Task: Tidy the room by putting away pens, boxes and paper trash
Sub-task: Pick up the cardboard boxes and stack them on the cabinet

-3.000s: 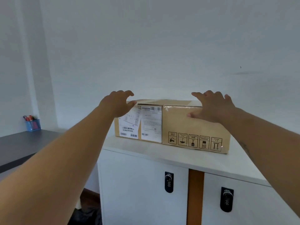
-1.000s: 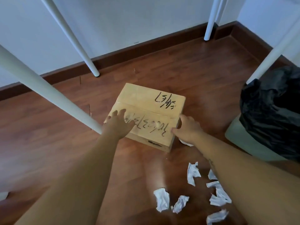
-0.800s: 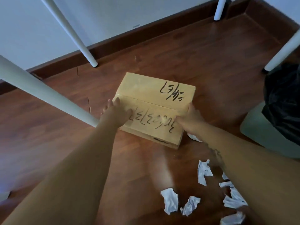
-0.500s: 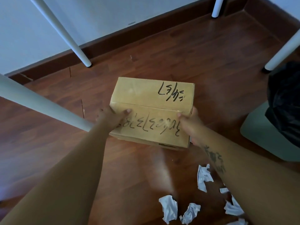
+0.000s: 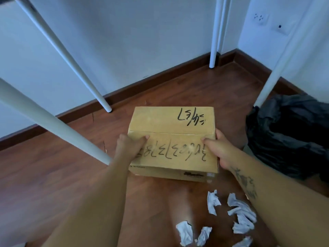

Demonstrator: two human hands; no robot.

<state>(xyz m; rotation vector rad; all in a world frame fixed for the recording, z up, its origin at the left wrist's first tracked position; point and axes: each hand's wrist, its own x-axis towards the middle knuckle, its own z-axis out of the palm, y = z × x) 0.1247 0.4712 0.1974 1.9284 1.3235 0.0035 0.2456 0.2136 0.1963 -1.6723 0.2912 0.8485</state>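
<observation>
A brown cardboard box (image 5: 170, 122) with black handwriting on its top is held above the wooden floor. My left hand (image 5: 129, 146) grips its left side, thumb lying on the top. My right hand (image 5: 218, 148) grips its right side the same way. Several crumpled white paper scraps (image 5: 239, 214) lie on the floor near me, to the right, below the box.
A bin lined with a black bag (image 5: 288, 136) stands at the right. White table legs (image 5: 53, 125) slant across the left, with more white legs (image 5: 214, 32) near the back corner. Wooden skirting (image 5: 160, 75) runs along the white wall.
Three seconds ago I pushed another box onto a white cabinet. Since then I gripped this box on the floor by both sides and lifted it up toward me.
</observation>
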